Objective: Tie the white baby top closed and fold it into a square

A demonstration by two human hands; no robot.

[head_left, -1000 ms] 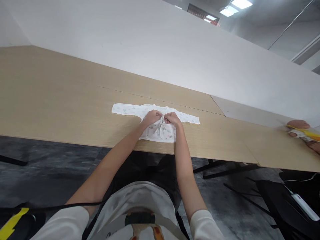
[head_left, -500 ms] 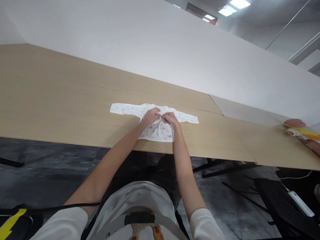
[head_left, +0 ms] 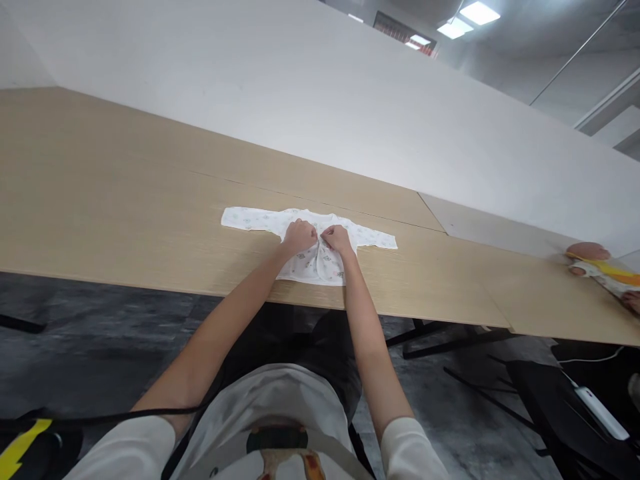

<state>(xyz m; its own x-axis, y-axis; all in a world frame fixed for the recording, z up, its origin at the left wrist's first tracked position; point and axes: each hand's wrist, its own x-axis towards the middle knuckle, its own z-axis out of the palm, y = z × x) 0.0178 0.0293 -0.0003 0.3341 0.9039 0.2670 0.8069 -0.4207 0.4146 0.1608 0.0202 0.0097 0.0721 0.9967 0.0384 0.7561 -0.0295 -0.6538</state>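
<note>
A small white baby shirt [head_left: 303,268] with a faint print lies flat on the wooden table, its sleeves spread to both sides. My left hand [head_left: 300,235] rests on the middle of its front, fingers curled and closed at the front opening. Just to the right, my right hand [head_left: 337,238] is closed in a pinch on the opposite edge of the same opening. A narrow gap parts the two hands. The fingertips are partly hidden, so any fastener between them cannot be made out.
The light wooden table [head_left: 125,200] runs along a white partition [head_left: 250,87]. A doll [head_left: 589,252] in yellow and white clothing lies at its far right. A black chair [head_left: 555,393] with a white power bank [head_left: 600,412] stands below on the right.
My fingers have curled in more over the front of the shirt, and the bunched cloth between them now lies flatter. The shirt stays in the same place.
</note>
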